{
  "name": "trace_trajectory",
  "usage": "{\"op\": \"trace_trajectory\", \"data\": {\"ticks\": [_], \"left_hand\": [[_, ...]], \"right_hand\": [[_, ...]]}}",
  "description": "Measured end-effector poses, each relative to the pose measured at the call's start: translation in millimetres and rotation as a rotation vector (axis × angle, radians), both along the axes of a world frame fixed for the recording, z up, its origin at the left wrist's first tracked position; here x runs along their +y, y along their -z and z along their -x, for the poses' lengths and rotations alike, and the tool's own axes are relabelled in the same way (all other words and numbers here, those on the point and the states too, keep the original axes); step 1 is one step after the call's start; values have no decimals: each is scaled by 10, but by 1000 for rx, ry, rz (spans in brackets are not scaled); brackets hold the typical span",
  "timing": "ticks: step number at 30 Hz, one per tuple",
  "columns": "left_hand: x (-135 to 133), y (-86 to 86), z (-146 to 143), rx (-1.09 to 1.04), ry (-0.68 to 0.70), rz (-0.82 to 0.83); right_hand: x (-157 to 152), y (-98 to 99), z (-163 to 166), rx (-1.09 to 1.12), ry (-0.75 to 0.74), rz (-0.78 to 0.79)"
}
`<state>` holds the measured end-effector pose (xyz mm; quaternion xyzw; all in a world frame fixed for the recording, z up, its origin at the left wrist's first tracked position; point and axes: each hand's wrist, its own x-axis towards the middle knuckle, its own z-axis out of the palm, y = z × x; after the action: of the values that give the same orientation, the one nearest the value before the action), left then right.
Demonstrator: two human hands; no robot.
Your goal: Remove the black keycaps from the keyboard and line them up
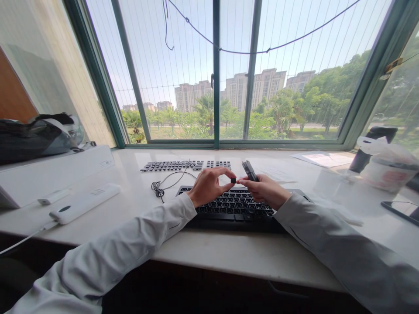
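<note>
My left hand (211,185) pinches a small black keycap (233,180) between thumb and fingertips, above the keyboard. In my right hand (265,189) is a black brush (250,170) with its bristles pointing up and away; the fingertips come close to the keycap. Below both hands lies a black keyboard (225,221) along the table edge, most of its switches bare of caps. Behind it, loose black keycaps (173,165) are laid out in rows, with a smaller block (218,164) to their right. A thin dark cable (158,190) lies coiled at the keyboard's left.
At left, a white power strip (85,203) lies before a white box (59,174) with a black bag (36,137) on top. Rightward are papers (322,158), a bag-wrapped container (388,170) and a phone (404,210). A window (216,78) closes off the back.
</note>
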<state>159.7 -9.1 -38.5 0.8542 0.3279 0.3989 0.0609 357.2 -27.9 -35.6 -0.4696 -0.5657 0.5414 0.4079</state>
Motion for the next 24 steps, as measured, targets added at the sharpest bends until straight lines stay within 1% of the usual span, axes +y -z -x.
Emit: {"op": "trace_trajectory", "data": {"ticks": [5, 7, 8, 9, 11, 13, 14, 16, 18, 19, 21, 22, 24], "left_hand": [[3, 20, -2, 6, -1, -23], [5, 23, -2, 14, -12, -44], [7, 9, 3, 18, -20, -64], [11, -19, 17, 21, -31, -91], [32, -125, 80, 11, -79, -176], [83, -284, 207, -33, -182, -287], [124, -369, 296, -66, -255, -339], [240, -519, 516, -137, -431, -415], [393, -597, 767, -141, -578, -428], [478, -603, 892, -110, -631, -410], [651, -553, 1118, -19, -714, -332], [734, -508, 1211, 44, -747, -276], [886, -409, 1349, 236, -791, -141]], "right_hand": [[17, 6, -12, -16, -3, -21], [40, 16, -34, -74, 2, -70], [51, 21, -48, -140, 18, -141], [59, 24, -64, -235, 48, -247], [65, 27, -97, -485, 132, -514], [57, 23, -125, -722, 197, -735], [51, 21, -136, -808, 214, -800], [45, 18, -156, -908, 220, -868], [55, 23, -176, -947, 226, -892], [68, 29, -187, -957, 232, -892], [104, 50, -211, -979, 240, -884], [125, 63, -222, -992, 240, -876], [162, 91, -241, -1020, 233, -861]]}}
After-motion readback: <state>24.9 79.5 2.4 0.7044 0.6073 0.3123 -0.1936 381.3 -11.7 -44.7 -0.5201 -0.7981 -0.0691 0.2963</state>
